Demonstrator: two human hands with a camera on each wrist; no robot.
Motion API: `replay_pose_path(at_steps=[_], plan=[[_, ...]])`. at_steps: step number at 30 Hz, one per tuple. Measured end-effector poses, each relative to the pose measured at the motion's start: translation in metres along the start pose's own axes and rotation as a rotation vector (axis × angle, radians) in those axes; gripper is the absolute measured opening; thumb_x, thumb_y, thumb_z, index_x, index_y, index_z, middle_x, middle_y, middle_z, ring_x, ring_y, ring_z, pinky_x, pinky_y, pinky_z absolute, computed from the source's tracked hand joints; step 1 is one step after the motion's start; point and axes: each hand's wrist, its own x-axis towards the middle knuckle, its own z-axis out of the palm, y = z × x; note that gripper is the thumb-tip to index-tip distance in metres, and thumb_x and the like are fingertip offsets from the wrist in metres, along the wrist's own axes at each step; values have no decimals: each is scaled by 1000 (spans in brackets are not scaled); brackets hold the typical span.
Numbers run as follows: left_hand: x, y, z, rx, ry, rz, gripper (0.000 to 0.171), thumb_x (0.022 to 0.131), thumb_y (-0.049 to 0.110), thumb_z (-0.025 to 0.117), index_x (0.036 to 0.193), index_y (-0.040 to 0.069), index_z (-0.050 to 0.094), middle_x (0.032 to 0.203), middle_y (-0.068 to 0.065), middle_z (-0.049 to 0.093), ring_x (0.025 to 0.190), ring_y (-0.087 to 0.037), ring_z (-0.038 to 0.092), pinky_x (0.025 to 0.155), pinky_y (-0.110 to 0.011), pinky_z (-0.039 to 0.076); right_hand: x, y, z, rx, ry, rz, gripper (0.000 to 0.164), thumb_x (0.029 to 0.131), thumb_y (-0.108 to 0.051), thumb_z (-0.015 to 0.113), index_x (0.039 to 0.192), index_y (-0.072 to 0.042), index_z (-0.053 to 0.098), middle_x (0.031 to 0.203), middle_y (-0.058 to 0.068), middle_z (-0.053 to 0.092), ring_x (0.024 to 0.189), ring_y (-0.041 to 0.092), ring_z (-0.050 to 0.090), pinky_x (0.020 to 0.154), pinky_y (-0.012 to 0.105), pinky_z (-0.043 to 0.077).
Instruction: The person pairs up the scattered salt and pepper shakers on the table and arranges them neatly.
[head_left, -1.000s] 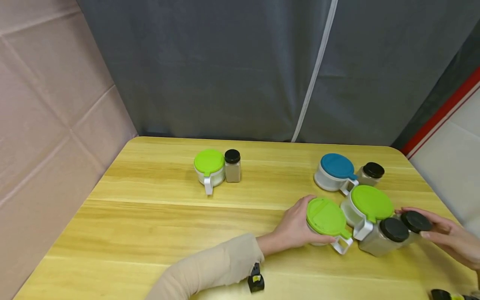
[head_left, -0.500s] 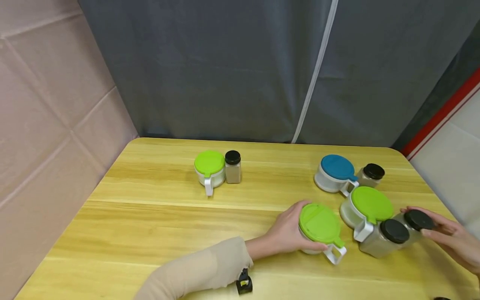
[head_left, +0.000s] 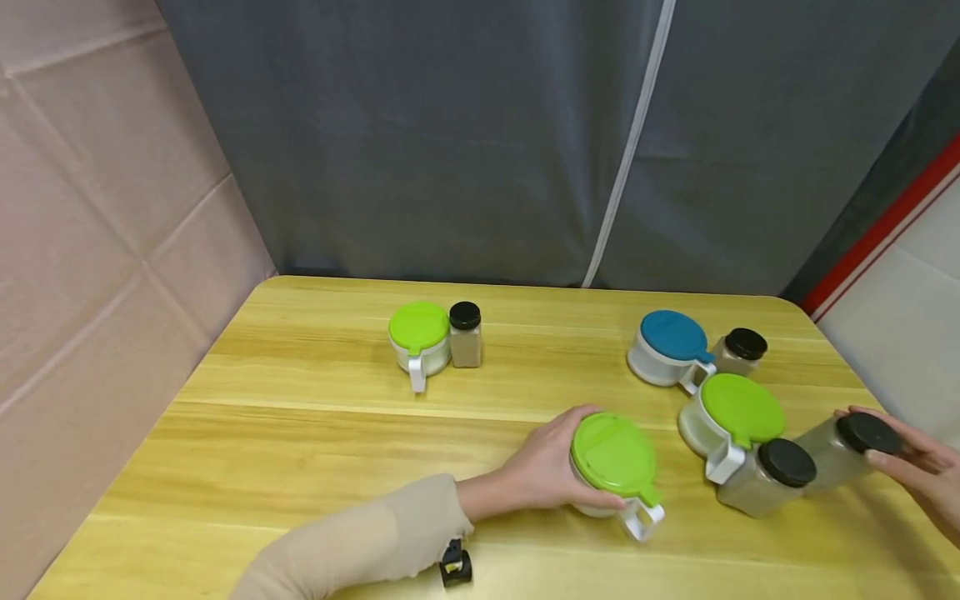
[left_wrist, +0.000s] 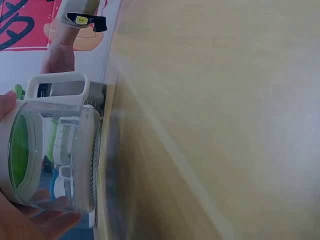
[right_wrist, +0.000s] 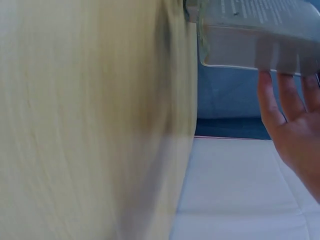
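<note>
My left hand (head_left: 543, 471) grips a seasoning jar (head_left: 615, 454) with a green flip lid and white handle, near the middle front of the table. Its clear body and the white handle (left_wrist: 57, 82) show in the left wrist view, fingers wrapped round the side. On the right, my right hand (head_left: 922, 462) holds a clear square spice bottle (head_left: 828, 458) by its upper part, under the black cap. In the right wrist view the spice bottle (right_wrist: 245, 47) has fingertips along its lower side; printed lettering shows on it.
Beside the held bottle stand another black-capped bottle (head_left: 761, 483) and a green-lidded jar (head_left: 742, 408). Behind them are a blue-lidded jar (head_left: 671, 346) and a black-capped bottle (head_left: 741, 350). Back left, a green-lidded jar (head_left: 418, 333) adjoins a black-capped bottle (head_left: 466, 337). A grey curtain (head_left: 420, 142) hangs behind.
My left hand has carried the green-lidded jar left and slightly toward me, away from the other jars. My right hand has drawn its spice bottle to the right, apart from the neighbouring bottle.
</note>
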Motion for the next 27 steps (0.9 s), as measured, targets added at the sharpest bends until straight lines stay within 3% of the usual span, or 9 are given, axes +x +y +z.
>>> replay_pose_path(at_steps=[5, 12, 15, 18, 24, 26, 27], plan=[[-9, -3, -13, -33, -22, -11, 90, 58, 46, 78, 130, 18, 33, 115, 9, 47, 99, -3, 46, 83, -22, 39, -11, 30, -36, -1, 40, -75, 53, 81, 30, 24, 131, 16, 17, 132, 9, 41, 122, 10, 32, 91, 12, 28], [-18, -6, -34, -39, -30, -25, 90, 58, 44, 79, 130, 17, 33, 115, 6, 48, 99, -5, 48, 84, -25, 39, -12, 39, -62, 38, 70, -176, 50, 79, 28, 33, 127, 21, 22, 125, 10, 48, 118, 17, 40, 91, 16, 32], [-23, -9, -43, -33, -23, -31, 91, 58, 45, 79, 131, 17, 32, 115, 5, 49, 100, -7, 48, 85, -26, 39, -15, 56, -87, 151, 29, -225, 51, 78, 29, 35, 126, 22, 20, 128, 20, 42, 119, 21, 38, 93, 20, 32], [-27, -11, -52, -31, -11, -44, 92, 57, 45, 79, 131, 16, 32, 116, 4, 49, 101, -8, 48, 86, -29, 39, -16, 64, -102, 170, 29, -231, 53, 76, 30, 36, 126, 23, 19, 129, 24, 39, 120, 23, 37, 95, 20, 30], [-38, -17, -67, -40, 1, -46, 92, 57, 45, 79, 131, 17, 33, 116, 4, 49, 102, -9, 48, 87, -32, 39, -24, 81, -132, -9, 97, -214, 55, 76, 27, 43, 126, 22, 22, 129, 24, 38, 120, 22, 36, 94, 18, 27], [-40, -19, -73, -47, -1, -30, 91, 57, 44, 80, 130, 17, 33, 116, 4, 50, 102, -9, 48, 87, -32, 38, -21, 73, -126, -61, 111, -216, 53, 77, 25, 42, 126, 21, 23, 129, 21, 40, 120, 19, 36, 94, 17, 27], [-41, -20, -76, -54, -6, -21, 90, 57, 43, 80, 130, 18, 34, 116, 4, 50, 102, -9, 48, 88, -32, 38, -16, 59, -112, -71, 131, -216, 51, 78, 25, 41, 126, 20, 27, 127, 17, 44, 119, 17, 37, 94, 15, 26]])
